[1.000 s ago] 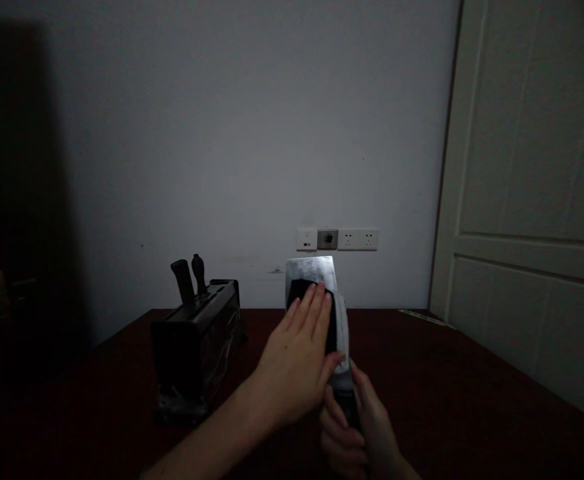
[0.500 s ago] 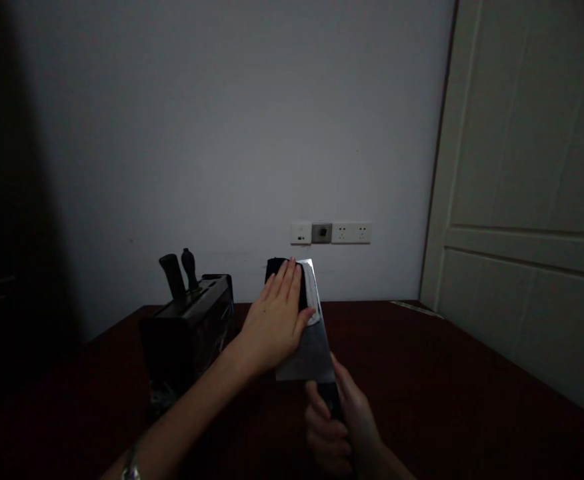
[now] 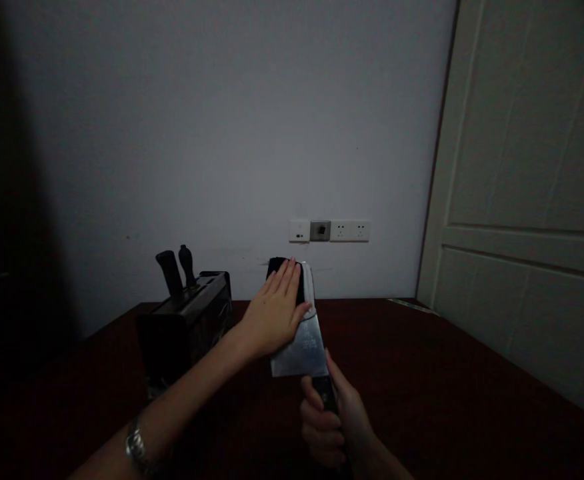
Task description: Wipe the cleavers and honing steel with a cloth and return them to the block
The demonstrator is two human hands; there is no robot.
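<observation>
"Head view: where was the cleaver (image 3: 303, 345), and who had it?"

"The person's right hand (image 3: 329, 427) was closed round its dark handle, low in the picture. The broad blade stood up and away from the body, above the dark red table (image 3: 447, 373)."

"And the other hand?"

"The left hand (image 3: 275, 313) lay flat, fingers straight and together, and pressed a dark cloth (image 3: 274, 266) with a paler edge against the far end of the blade."

"How far along did the wiping look?"

"Likely midway. The cloth sat at the tip end, and the bare steel nearer the handle shone evenly. The light was too dim to tell whether any dirt remained, and the blade's other face was hidden."

"Any containers?"

"One: a dark knife block (image 3: 185, 330) on the table, just left of the left forearm. Two black handles (image 3: 173, 273) stuck up from its slots. Whether the other slots were filled could not be told"
</observation>
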